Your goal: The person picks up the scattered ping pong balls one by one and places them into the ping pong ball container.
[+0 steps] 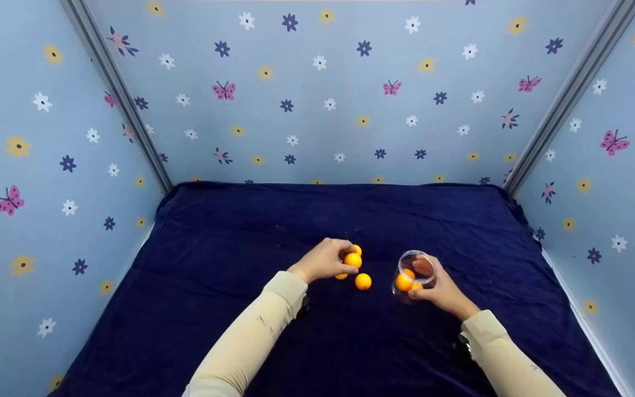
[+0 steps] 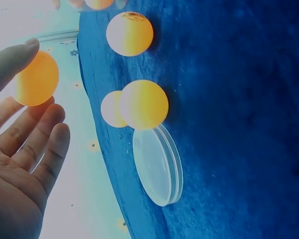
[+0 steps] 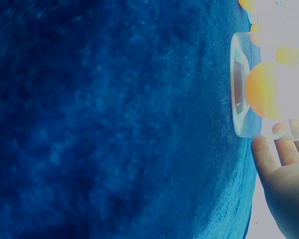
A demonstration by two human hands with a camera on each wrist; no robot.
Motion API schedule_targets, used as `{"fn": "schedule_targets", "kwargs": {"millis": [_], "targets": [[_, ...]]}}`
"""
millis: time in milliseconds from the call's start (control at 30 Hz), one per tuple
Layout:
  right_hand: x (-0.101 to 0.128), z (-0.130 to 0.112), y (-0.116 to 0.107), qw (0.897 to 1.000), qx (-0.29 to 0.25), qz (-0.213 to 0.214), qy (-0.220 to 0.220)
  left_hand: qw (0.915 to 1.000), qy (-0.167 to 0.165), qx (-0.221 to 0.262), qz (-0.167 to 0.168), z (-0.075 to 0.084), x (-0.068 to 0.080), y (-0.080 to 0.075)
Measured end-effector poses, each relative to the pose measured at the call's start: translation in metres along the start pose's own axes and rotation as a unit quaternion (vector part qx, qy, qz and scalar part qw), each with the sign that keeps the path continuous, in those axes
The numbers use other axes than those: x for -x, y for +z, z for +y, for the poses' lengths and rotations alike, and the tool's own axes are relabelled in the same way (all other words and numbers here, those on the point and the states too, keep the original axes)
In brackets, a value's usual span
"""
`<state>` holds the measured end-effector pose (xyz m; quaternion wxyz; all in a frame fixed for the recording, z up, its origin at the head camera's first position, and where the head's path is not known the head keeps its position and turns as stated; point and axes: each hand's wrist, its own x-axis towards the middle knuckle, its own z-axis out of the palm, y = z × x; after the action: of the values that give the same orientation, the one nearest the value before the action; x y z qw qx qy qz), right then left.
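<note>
Left hand (image 1: pixel 324 260) of mine pinches an orange ball (image 1: pixel 353 259), so next it must go to three o'clock, over the jar (image 1: pixel 415 275) my right hand (image 1: pixel 443 291) grips.

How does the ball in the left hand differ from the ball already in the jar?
The ball in the left hand is pinched at the fingertips of the left hand above the blue cloth; the ball in the jar lies low inside the clear jar, which the right hand holds. One is bare to the air, the other sits behind clear wall. Both are orange, round and look alike in size.
</note>
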<state>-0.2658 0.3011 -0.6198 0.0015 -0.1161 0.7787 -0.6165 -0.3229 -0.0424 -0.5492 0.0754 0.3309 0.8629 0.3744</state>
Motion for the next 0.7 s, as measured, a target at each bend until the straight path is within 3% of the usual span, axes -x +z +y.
{"fn": "schedule_targets", "kwargs": {"millis": [367, 700], "targets": [[0.001, 0.002, 0.000, 1.000, -0.004, 0.000, -0.005, 0.9999, -0.011, -0.005, 0.011, 0.011, -0.008, 0.005], [0.000, 0.002, -0.001, 1.000, 0.002, -0.001, 0.003, 0.9999, 0.015, 0.008, 0.004, 0.021, -0.016, 0.009]]}}
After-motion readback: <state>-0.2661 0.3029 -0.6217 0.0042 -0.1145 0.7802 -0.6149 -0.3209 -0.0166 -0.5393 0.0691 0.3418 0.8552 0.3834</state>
